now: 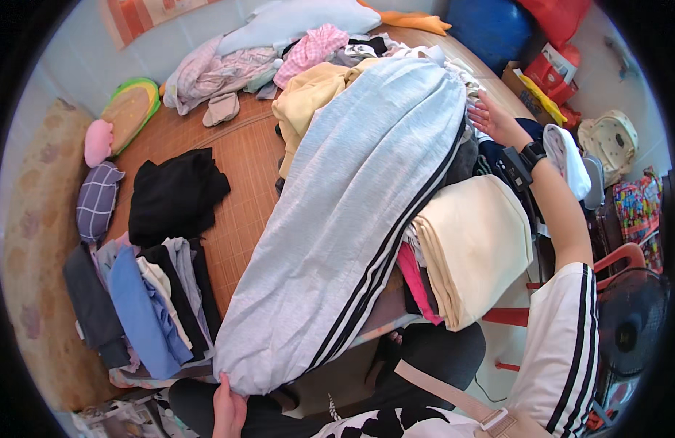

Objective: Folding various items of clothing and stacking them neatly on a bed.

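Light grey trousers [337, 219] with black side stripes lie stretched diagonally from the back of the mat to the front edge. My left hand [230, 405] pinches their lower left end at the front. My right hand [489, 115] is at their upper right end, fingers apart beside the edge, with a dark device strapped at the wrist. Beneath and beside the trousers are a yellow garment [305, 98], a folded cream bundle [480, 248] and a pink garment [414, 285].
Folded clothes [140, 306] and a black garment [173, 197] lie left on the woven mat [228, 160]. A mixed pile [228, 69] lines the back, a long padded bolster [38, 255] the left. A red chair [615, 255] and black fan [629, 328] stand right.
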{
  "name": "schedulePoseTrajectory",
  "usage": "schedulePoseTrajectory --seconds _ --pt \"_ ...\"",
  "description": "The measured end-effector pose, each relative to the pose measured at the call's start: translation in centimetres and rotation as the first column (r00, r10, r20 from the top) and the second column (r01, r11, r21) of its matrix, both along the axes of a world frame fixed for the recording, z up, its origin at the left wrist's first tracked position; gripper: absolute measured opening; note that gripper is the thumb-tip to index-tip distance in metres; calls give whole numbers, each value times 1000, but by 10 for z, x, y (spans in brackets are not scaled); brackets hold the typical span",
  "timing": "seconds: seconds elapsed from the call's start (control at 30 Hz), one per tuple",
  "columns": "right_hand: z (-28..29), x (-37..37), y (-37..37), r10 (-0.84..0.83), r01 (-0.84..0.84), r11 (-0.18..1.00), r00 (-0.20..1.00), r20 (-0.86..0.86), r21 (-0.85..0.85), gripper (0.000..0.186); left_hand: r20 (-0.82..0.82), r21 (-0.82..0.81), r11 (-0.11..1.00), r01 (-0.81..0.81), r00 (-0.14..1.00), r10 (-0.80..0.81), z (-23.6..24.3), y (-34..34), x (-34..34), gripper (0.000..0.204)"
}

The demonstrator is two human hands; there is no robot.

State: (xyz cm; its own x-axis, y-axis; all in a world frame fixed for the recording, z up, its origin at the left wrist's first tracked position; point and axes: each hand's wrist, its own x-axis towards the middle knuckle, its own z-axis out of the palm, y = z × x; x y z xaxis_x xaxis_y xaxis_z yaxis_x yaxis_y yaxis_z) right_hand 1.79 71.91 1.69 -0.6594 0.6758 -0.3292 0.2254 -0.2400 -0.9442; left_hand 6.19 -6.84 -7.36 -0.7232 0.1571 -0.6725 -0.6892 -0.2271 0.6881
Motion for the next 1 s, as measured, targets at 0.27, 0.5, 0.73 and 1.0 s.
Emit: schedulePoseTrajectory --seconds 0.27,0.5,0.73,1.0 --pt "3 -51 9 -26 52 982 990 141 -180 61 -126 -232 973 -20 992 -10 20 7 -4 58" --pt "1 -76 21 -121 94 969 987 -108 -228 40 -59 -127 991 -38 998 31 24 37 1 61" --pt "103 -52 -9 -26 -54 985 891 -453 -162 30 -341 -245 947 -208 933 117 41 27 7 40" --pt "214 60 11 -323 377 922 618 -717 -91 31 -441 -270 928 -258 890 119 83 -19 -17 26"
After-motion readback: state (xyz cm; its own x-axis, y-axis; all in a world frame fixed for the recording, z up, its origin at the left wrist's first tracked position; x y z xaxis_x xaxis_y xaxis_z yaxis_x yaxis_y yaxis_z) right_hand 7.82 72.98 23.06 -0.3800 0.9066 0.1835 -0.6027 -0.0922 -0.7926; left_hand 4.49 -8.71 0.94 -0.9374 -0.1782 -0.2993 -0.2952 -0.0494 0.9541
